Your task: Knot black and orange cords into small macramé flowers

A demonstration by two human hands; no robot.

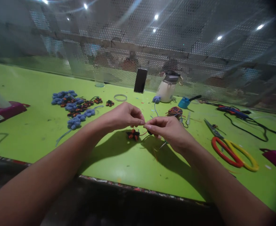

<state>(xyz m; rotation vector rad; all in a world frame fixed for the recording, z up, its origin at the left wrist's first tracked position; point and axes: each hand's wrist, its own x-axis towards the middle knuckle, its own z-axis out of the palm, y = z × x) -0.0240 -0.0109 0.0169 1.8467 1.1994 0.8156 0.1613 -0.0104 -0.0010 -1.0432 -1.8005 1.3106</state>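
Observation:
My left hand [128,116] and my right hand [167,129] meet at the fingertips above the table, both closed in a pinch. Thin yarn [143,134] seems to be between them, though the strand at the fingertips is barely visible. Just below my left hand is a small orange-and-black crocheted flower [133,135], its yarn tails running toward my right hand. Under the right palm pokes out a thin metal shaft [162,145], perhaps a crochet hook; the rest of it is hidden.
Blue and orange-black crocheted flowers [74,106] lie at the left. Behind my right hand sit a multicoloured yarn ball [175,111], a jug [167,88] and a blue pot [184,102]. Scissors [222,147] lie right. A phone [140,80] stands against the perforated screen [119,56].

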